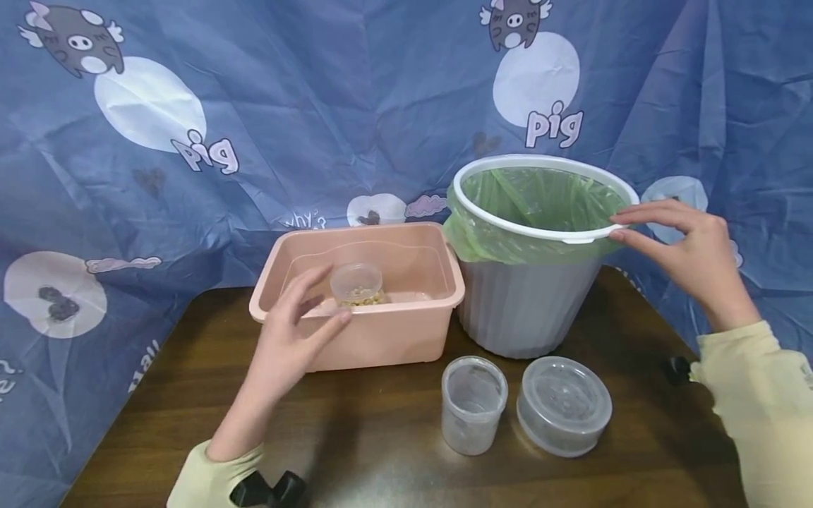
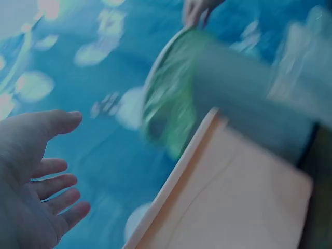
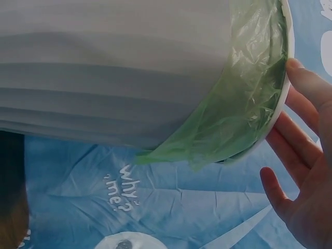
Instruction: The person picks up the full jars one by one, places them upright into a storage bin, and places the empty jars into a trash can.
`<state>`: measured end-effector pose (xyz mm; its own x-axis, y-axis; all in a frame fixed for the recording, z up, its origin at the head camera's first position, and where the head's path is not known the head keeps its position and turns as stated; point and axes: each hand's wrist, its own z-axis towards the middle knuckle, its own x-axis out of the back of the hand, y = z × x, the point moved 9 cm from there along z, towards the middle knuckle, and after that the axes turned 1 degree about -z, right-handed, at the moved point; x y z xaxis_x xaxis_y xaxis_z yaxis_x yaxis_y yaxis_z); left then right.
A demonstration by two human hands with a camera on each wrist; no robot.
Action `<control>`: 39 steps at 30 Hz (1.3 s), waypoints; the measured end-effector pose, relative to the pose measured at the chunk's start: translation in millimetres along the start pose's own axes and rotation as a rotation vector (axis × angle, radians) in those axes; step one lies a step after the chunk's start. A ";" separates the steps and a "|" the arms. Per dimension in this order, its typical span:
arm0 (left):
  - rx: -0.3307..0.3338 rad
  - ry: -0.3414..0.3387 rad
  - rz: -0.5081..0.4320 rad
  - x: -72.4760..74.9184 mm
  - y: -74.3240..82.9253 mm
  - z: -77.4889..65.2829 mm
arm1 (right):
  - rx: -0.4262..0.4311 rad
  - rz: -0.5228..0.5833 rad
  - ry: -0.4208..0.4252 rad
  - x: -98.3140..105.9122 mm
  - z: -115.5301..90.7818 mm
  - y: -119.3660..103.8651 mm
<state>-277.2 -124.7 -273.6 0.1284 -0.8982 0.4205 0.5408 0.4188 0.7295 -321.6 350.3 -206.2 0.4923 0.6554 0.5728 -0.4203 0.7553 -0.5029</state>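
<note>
Cream fabric sleeve of the left arm is lying nearest; a black wrist-worn device is sitting at its cuff; a blue pig-printed cloth is hanging behind, a dark brown wooden table spreading beneath. Left hand is holding nothing, fingers loosely spread, thumb standing apart, near the front rim of a pink rectangular plastic basin; inside it a small round clear plastic tub is sitting, yellowish bits showing low down. Rightward: an upright clear plastic cylindrical cup is standing in front; a grey ribbed tapering bin is standing just beside the basin, a translucent green plastic bag lining it and spilling over outside; a low round clear plastic container is resting near the cup; right hand is pinching the bin's white plastic ring at its right side, thumb outside, fingers reaching over.
</note>
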 end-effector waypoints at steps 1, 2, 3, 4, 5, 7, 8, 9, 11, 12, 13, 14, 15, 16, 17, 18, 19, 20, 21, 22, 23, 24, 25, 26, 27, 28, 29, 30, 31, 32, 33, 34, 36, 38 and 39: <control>-0.033 -0.039 -0.007 -11.9 6.5 -0.4 | -0.003 0.002 0.004 0.0 -0.4 0.1; -0.066 -0.082 -0.011 -23.9 12.6 -1.2 | -0.006 0.000 0.010 0.1 -0.9 0.0; -0.091 -0.125 -0.015 -36.0 18.3 -2.3 | -0.008 0.005 0.015 0.0 -1.5 -0.1; -0.115 -0.175 -0.016 -48.1 22.9 -3.9 | -0.013 0.011 0.020 -0.2 -2.1 -0.1; -0.137 -0.220 -0.012 -59.5 25.8 -5.8 | -0.011 0.015 0.029 -0.1 -2.7 -0.8; -0.162 -0.305 -0.003 -81.1 27.8 -10.2 | -0.004 0.023 0.048 -0.9 -3.5 -1.7; -0.162 -0.346 0.005 -91.1 27.0 -12.7 | 0.002 0.025 0.060 -1.2 -3.8 -2.3; -0.157 -0.385 0.016 -100.5 25.8 -15.2 | 0.010 0.028 0.074 -1.4 -3.9 -2.9; -0.147 -0.457 0.033 -116.5 22.7 -20.1 | 0.021 0.021 0.104 -1.5 -4.7 -4.0; -0.140 -0.489 0.041 -123.2 21.0 -22.3 | 0.031 0.023 0.118 -1.5 -4.8 -4.7; -0.132 -0.515 0.050 -129.0 19.3 -24.2 | 0.040 0.028 0.133 -1.2 -4.8 -5.4; -0.123 -0.537 0.062 -133.9 17.7 -25.7 | 0.044 0.030 0.145 -0.8 -4.6 -5.6; -0.119 -0.557 0.067 -138.1 16.6 -26.9 | 0.052 0.036 0.156 -0.5 -4.4 -6.1; -0.115 -0.579 0.067 -142.1 15.5 -28.1 | 0.054 0.042 0.161 -0.4 -4.0 -5.9; -0.112 -0.599 0.070 -145.8 14.5 -29.1 | 0.054 0.051 0.163 -0.5 -3.3 -5.5; -0.108 -0.621 0.068 -149.5 13.4 -30.2 | 0.056 0.059 0.165 -0.6 -2.8 -5.4; -0.105 -0.643 0.066 -153.2 12.4 -31.2 | 0.048 0.065 0.163 -0.7 -2.5 -4.3; -0.105 -0.666 0.062 -156.8 11.8 -32.2 | 0.036 0.067 0.160 -1.0 -2.4 -2.9; -0.108 -0.690 0.055 -160.5 11.3 -33.1 | 0.026 0.069 0.157 -1.4 -2.6 -1.7; -0.120 -0.709 0.059 -164.0 11.1 -33.7 | 0.011 0.071 0.152 -1.7 -3.0 -0.2; -0.132 -0.727 0.064 -167.3 10.8 -34.2 | 0.003 0.071 0.149 -1.9 -3.4 0.7; -0.143 -0.741 0.071 -170.4 10.4 -34.5 | -0.002 0.070 0.148 -2.0 -3.9 1.3; -0.159 -0.753 0.081 -173.8 10.2 -34.5 | -0.011 0.069 0.147 -1.6 -4.4 2.1; -0.175 -0.763 0.088 -177.0 10.0 -34.4 | -0.014 0.066 0.146 -1.3 -4.7 2.4; -0.189 -0.774 0.093 -180.3 9.7 -34.2 | -0.015 0.065 0.146 -0.9 -4.8 2.6; -0.207 -0.781 0.102 -183.3 9.7 -34.1 | -0.014 0.067 0.148 -0.5 -5.0 2.6; -0.217 -0.790 0.105 -186.4 9.1 -34.1 | -0.011 0.068 0.153 0.1 -5.0 2.5; -0.226 -0.799 0.106 -189.2 8.3 -34.2 | -0.009 0.069 0.156 0.4 -5.0 2.5; -0.237 -0.805 0.112 -192.0 7.2 -34.3 | -0.008 0.069 0.158 0.6 -4.8 2.4; -0.239 -0.812 0.115 -194.2 6.0 -34.4 | -0.006 0.071 0.159 0.5 -4.7 2.4; -0.241 -0.817 0.114 -196.0 4.8 -34.7 | -0.005 0.073 0.161 0.4 -4.6 2.3; -0.239 -0.818 0.116 -197.4 3.2 -34.8 | -0.004 0.074 0.161 0.1 -4.6 2.2; -0.219 -0.818 0.114 -199.4 -1.3 -34.6 | -0.009 0.077 0.157 -0.4 -4.3 2.2; -0.209 -0.806 0.111 -200.7 -4.7 -33.6 | -0.022 0.083 0.151 -0.2 -4.6 2.7; -0.205 -0.799 0.107 -201.1 -6.0 -32.9 | -0.030 0.085 0.150 0.4 -4.8 3.2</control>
<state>-278.9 49.0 -380.2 -0.3992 -0.4572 0.7948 0.7098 0.3946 0.5835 -319.1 352.9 -210.7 0.5649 0.7067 0.4259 -0.4430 0.6952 -0.5661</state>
